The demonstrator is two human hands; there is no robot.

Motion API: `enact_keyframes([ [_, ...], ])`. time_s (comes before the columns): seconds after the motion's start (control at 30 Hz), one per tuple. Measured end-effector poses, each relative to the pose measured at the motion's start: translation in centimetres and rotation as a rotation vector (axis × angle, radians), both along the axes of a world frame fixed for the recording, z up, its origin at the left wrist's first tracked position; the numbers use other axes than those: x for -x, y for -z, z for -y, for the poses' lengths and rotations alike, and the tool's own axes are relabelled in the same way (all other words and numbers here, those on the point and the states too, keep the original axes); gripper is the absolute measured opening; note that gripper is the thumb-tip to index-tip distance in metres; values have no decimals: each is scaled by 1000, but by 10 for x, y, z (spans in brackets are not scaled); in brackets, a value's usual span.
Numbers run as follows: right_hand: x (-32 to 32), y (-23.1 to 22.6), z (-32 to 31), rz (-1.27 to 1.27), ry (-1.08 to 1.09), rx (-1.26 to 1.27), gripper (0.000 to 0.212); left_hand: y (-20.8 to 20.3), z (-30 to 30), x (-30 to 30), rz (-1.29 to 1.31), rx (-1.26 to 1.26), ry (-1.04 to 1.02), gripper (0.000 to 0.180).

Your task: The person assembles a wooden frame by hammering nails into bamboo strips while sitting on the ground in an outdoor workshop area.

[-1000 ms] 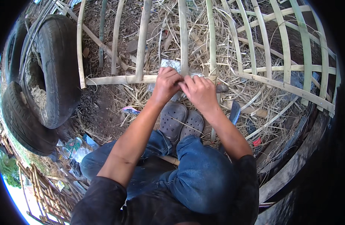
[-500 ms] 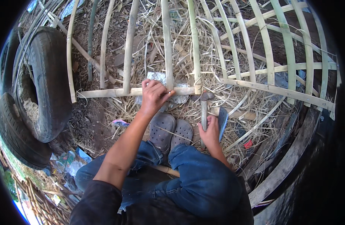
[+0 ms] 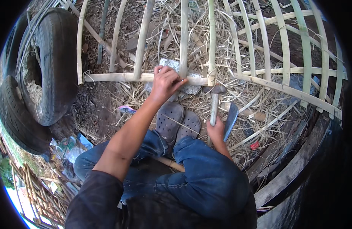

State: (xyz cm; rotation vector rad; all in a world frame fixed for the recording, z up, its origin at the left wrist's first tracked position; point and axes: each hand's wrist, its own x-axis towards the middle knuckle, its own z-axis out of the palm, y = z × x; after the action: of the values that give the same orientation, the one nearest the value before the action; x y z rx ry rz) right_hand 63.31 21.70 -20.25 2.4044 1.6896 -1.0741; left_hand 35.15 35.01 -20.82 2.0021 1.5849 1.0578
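Note:
My left hand [image 3: 166, 82] presses on the crossing of a horizontal bamboo slat [image 3: 122, 77] and an upright slat [image 3: 183, 34] of a bamboo lattice frame, fingers pinched there; whether it holds something small I cannot tell. My right hand [image 3: 216, 131] grips the wooden handle of a hammer [image 3: 215, 101], whose metal head sits just right of the crossing, near another upright slat [image 3: 211, 38]. I am squatting, grey clogs [image 3: 170, 122] and blue jeans below the hands.
A flat blade [image 3: 231, 120] lies on the straw beside my right hand. Two old tyres [image 3: 57, 65] stand at the left. More lattice slats [image 3: 294, 57] curve away at the right. Dry straw and litter cover the ground; a plank [image 3: 283, 179] lies at lower right.
My right hand left the slat crossing, dropped down to the hammer and has now raised its head toward the crossing. My left hand stayed on the joint.

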Motion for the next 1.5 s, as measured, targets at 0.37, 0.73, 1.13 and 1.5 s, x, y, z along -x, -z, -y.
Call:
enact_keyframes([
  [0.37,1,2,59,-511,522,26,22,1,0,-1,-33,-14,4,29],
  [0.73,-9,-30,49,-332,14,-387,29,1,-1,-1,-13,-70,17,33],
  [1.13,34,-71,-34,-412,-127,-384,32,3,0,4,-7,-1,75,29],
  [1.5,43,-88,-42,-347,-357,-440,31,8,2,4,-50,11,51,22],
])
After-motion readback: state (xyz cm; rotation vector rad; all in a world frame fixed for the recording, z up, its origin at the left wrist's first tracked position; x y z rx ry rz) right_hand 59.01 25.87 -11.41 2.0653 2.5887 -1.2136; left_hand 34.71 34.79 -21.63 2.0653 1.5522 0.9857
